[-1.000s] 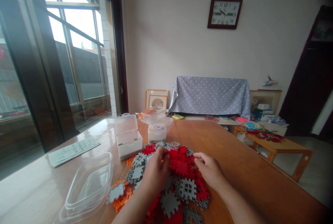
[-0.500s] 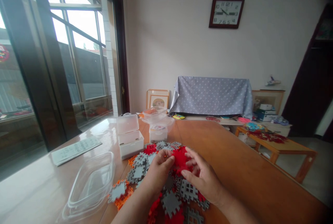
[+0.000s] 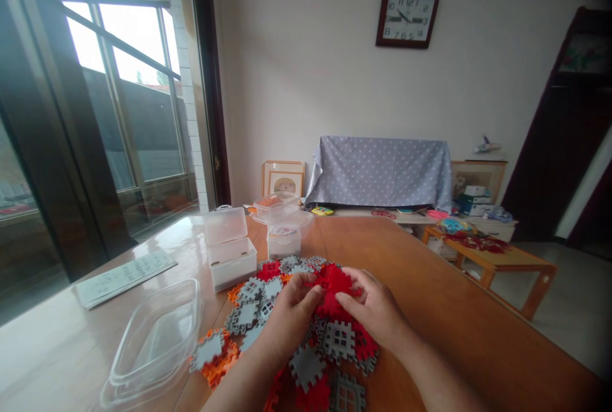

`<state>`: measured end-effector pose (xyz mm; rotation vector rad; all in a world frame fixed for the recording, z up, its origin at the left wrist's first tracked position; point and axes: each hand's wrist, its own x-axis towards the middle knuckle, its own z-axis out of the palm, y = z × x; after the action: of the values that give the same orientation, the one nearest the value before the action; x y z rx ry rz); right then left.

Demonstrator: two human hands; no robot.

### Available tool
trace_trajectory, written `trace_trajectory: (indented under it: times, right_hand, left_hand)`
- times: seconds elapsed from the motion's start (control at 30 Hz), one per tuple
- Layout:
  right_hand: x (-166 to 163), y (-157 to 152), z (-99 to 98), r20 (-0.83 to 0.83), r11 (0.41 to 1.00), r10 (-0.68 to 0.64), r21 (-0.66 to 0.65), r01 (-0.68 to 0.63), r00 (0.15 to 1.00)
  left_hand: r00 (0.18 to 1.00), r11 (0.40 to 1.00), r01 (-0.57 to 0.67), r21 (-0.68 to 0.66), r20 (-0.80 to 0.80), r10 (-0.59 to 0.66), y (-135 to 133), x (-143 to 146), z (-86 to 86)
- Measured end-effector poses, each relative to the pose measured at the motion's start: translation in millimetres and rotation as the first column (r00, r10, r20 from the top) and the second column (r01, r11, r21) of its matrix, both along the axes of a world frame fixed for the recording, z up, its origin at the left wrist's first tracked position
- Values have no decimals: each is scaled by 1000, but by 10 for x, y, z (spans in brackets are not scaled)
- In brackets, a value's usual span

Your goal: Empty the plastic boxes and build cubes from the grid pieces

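Wooden table (image 3: pixel 444 323) stood before pale wall (image 3: pixel 306 61). My left hand (image 3: pixel 296 300) and right hand (image 3: pixel 373 305) both pinched red tile (image 3: pixel 336 279), above tile pile (image 3: pixel 306 366). Tile looked light, stiff, sturdy; toothed edges likely gave best grip. Near left, clear tubs (image 3: pixel 119 374) nested; white box (image 3: pixel 233 272) stood open, contents hidden; far tub (image 3: pixel 287 210) held something orange (image 3: pixel 272 200).

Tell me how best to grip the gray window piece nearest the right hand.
Probably by its near toothed edge, coming from above and the near side: the outline of the gray window piece shows almost whole, the teeth offer purchase, and the right hand and red piece crowd its far side.
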<state>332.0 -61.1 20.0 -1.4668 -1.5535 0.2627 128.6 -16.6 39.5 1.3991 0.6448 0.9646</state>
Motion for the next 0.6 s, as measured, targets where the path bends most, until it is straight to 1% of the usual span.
trace_trajectory:
  times: [0.07, 0.13, 0.2, 0.3, 0.37, 0.47, 0.6]
  right_hand:
    - [209, 64, -31, -10, 994, -107, -24, 107, 994]
    - [447, 116, -83, -5, 977, -193, -95, 192, 981]
    - [673, 136, -149, 20, 956, -227, -184, 227, 974]
    - [919, 116, -244, 103, 928, -265, -242, 283, 959]
    - [1007, 89, -296, 184, 910, -280, -262, 322, 942]
    - [1051, 63, -360, 288, 883, -294, -284, 374, 911]
    - [1039, 60, -422, 299, 879, -304, -279, 387, 905]
  left_hand:
    - [996, 993, -69, 96, -48, 74, 31, -13, -13]
    - [986, 976, -107, 191, -106, 129, 61, -39, -19]
    - [966, 948, -126, 293, -179, 184, 80, -73, -18]
    - [909, 880, -125, 457, -303, 286, 78, -122, -9]
    - [862, 841, -103, 531, -374, 341, 61, -143, -3]
    - [806, 806, -58, 589, -448, 386, 35, -152, 4]
    - [754, 776, -2, 630, -509, 415, 26, -147, 11]
